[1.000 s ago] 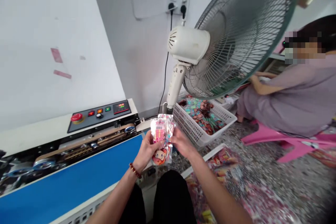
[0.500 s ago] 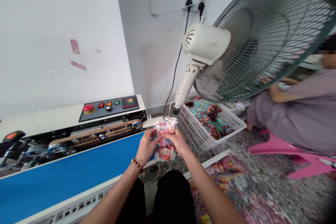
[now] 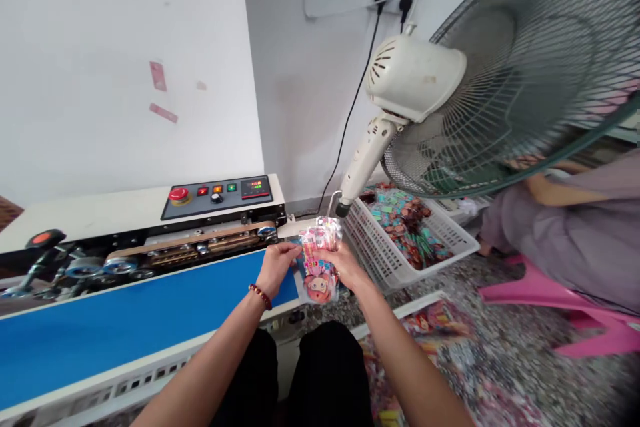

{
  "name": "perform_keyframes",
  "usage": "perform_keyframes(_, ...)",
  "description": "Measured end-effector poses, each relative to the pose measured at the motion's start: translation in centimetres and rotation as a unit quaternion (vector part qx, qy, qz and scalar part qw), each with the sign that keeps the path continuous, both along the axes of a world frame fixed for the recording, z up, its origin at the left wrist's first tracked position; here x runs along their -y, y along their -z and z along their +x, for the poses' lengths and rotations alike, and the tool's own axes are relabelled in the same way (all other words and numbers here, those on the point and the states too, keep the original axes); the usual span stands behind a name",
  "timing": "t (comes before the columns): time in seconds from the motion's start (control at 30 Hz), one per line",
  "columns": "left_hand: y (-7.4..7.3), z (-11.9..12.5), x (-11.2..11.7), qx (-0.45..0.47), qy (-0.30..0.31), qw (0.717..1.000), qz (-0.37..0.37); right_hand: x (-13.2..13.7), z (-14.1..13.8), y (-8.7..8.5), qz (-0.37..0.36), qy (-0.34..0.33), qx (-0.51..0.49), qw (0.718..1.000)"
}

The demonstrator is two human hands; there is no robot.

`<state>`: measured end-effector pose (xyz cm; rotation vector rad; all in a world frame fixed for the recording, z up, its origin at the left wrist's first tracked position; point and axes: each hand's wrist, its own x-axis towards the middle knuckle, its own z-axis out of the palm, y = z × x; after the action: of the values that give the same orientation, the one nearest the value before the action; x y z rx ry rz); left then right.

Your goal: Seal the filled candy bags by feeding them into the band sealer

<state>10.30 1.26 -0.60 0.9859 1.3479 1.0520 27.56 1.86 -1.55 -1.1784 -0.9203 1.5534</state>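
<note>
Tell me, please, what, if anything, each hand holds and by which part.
The right hand holds the packets by their right side, thumb across the front. The left hand is at their left edge, its grip unclear.

Left hand [image 3: 274, 268] bare, red-brown bead bracelet [image 3: 261, 295] at wrist [image 3: 253, 307]; right hand [image 3: 349, 268], forearms [image 3: 220, 355] bare; legwear [image 3: 327, 373] black.

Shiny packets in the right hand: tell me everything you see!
The shiny packets look like thin plastic, stacked and overlapping, mostly pink, with a cartoon face near the bottom. They face the camera beside the blue belt's end. The right hand grips them, thumb across the front; the left hand is at their left edge.
</note>
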Motion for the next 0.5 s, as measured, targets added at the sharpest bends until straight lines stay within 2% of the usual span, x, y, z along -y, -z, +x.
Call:
perform_keyframes(0.13,-0.5,-0.9,-1.0,-0.011,-0.018,0.999,-0.047,-0.7,0.1,-0.7,-0.011,-0.023,-0.005,1.000)
perform_keyframes(0.23,-0.3,-1.8,-1.6,-0.057,-0.031,0.996,-0.055,-0.9,0.3,-0.9,-0.023,-0.028,-0.010,0.999)
perform_keyframes(0.37,0.3,-2.7,-2.6,-0.164,0.006,0.984,-0.065,-0.9,0.3,-0.7,-0.032,-0.009,-0.013,0.999)
perform_keyframes(0.5,0.9,-3.2,-3.5,-0.207,0.006,0.975,-0.081,-0.8,0.2,-0.4,-0.024,-0.003,-0.004,1.000)
